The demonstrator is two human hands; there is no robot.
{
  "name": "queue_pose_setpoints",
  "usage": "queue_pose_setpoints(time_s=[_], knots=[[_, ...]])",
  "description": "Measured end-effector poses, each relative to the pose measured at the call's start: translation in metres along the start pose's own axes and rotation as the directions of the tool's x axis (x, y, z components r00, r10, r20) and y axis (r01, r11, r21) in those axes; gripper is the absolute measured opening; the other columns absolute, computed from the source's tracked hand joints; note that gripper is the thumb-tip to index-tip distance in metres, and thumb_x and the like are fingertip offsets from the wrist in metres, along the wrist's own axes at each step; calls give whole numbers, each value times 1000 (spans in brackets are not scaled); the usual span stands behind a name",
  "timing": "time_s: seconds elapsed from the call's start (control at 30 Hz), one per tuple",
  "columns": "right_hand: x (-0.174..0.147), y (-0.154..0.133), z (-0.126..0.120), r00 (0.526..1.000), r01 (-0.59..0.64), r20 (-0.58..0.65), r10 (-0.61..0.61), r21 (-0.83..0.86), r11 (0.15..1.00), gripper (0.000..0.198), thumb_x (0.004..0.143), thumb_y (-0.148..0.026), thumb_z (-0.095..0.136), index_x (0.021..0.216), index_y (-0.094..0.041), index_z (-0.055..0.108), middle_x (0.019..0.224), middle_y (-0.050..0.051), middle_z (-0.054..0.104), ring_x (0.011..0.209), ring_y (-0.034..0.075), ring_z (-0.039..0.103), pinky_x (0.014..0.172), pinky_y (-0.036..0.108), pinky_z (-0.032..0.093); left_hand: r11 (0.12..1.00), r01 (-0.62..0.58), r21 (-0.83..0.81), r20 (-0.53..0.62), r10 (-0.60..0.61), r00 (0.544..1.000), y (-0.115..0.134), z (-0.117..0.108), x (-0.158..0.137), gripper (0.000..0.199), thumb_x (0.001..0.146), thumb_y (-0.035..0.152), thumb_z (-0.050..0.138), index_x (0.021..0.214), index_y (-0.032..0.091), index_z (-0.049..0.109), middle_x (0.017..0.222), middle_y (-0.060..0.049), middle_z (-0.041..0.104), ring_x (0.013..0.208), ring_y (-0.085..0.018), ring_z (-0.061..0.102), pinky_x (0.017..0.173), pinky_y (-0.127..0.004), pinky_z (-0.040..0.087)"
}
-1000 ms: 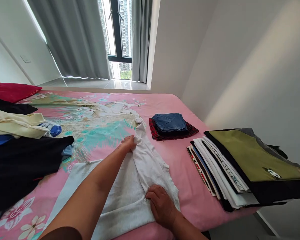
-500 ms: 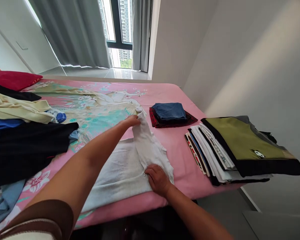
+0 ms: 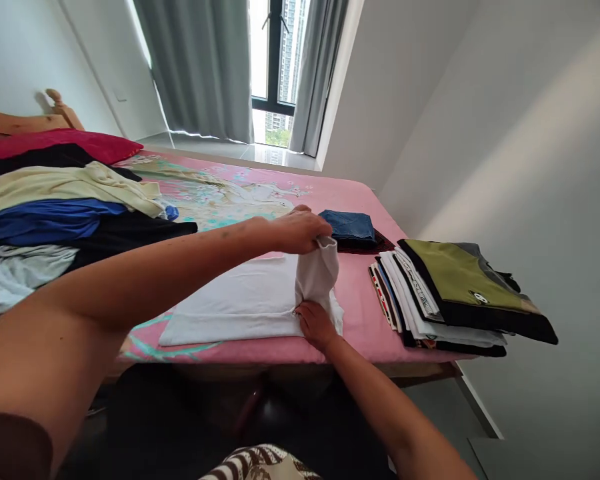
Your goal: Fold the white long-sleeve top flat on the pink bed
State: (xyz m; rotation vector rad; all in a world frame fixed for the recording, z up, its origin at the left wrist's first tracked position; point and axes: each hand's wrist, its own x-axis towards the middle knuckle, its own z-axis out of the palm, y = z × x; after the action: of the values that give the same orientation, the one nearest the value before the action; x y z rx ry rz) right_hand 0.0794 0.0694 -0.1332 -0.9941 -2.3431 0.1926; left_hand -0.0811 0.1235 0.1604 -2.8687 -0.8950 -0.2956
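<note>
In the head view, we see the white shirt [image 3: 240,303] spread flat on the pink bed sheet [image 3: 360,307], near the front edge of the bed. The left hand [image 3: 300,230] reaches across it and has its fingers closed on the far right part of the shirt, pinching the cloth and lifting it off the bed so that a fold of fabric hangs down from the grip. Directly below that hanging fold, the right hand [image 3: 315,323] rests on the near right corner of the shirt, fingers curled and pressing the cloth to the bed; we cannot tell whether it pinches the cloth or only holds it down. The two hands are close, one above the other, with the raised fold between them, while the rest of the shirt lies flat to the left of both.

Just right of the hands, a stack of folded clothes [image 3: 450,293] sits at the bed's corner with an olive-green piece on top. Behind the left hand lies a folded blue garment [image 3: 350,225] on a dark red one. On the left side, a loose pile of clothes [image 3: 65,213] covers the bed, below a red pillow [image 3: 80,142].
</note>
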Motion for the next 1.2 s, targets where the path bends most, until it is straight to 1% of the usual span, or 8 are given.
queue_pose_setpoints(time_s=[0.23,0.33,0.47,0.6,0.7,0.83,1.03,1.2], knots=[[-27,-19,-6,980,19,199,28,-233,972,43,92,-31,39,130,-13,49,134,13,48,127,26,36,107,43,26,999,-18,-30,7,18,1000,1,7,-146,21,73,7,51,84,21,63,94,-3,63,89,-16,56,94,-32,33],[-41,-25,-9,965,-45,231,126,-328,944,48,92,-40,39,131,-12,48,133,14,48,126,29,37,107,43,25,993,107,-59,-12,-108,994,-15,44,-210,21,73,8,53,82,22,65,102,-4,62,95,-18,55,88,-31,37],[-50,-38,-12,942,-100,258,215,-394,914,41,94,-39,37,125,-18,53,126,10,55,118,28,44,101,42,29,951,284,-125,3,-285,958,-36,118,-279,29,71,6,53,83,25,71,112,-6,59,101,-20,56,88,-32,41],[-51,-43,-6,933,-127,248,263,-457,880,40,94,-37,36,124,-19,53,126,10,54,119,29,43,101,44,27,861,477,-175,3,-484,875,-38,176,-318,34,74,6,50,82,29,74,115,-6,59,106,-21,56,92,-35,42],[-53,-42,0,929,-119,253,272,-491,863,42,93,-37,36,126,-17,52,130,12,51,122,29,40,103,45,24,818,543,-190,-15,-556,831,-28,190,-330,35,73,7,50,87,29,73,118,-4,59,110,-20,54,96,-35,40],[-57,-38,5,934,-123,232,271,-503,855,42,93,-37,35,122,-17,56,126,12,55,119,29,42,102,45,24,649,731,-212,3,-748,664,-15,181,-331,35,76,13,47,101,24,68,111,-4,63,106,-18,55,97,-31,39],[-60,-37,8,950,-125,191,247,-494,861,39,91,-36,38,118,-17,59,119,12,58,114,31,46,99,45,29,353,927,-128,141,-919,369,-7,172,-310,44,83,51,40,75,16,66,82,-15,67,87,-29,61,80,-41,44],[-59,-39,6,953,-114,189,238,-502,857,39,91,-35,38,118,-15,58,118,14,58,114,31,45,100,46,27,222,963,-151,283,-924,257,-13,181,-295,39,65,55,58,67,16,64,76,-13,67,81,-31,62,71,-37,44]])
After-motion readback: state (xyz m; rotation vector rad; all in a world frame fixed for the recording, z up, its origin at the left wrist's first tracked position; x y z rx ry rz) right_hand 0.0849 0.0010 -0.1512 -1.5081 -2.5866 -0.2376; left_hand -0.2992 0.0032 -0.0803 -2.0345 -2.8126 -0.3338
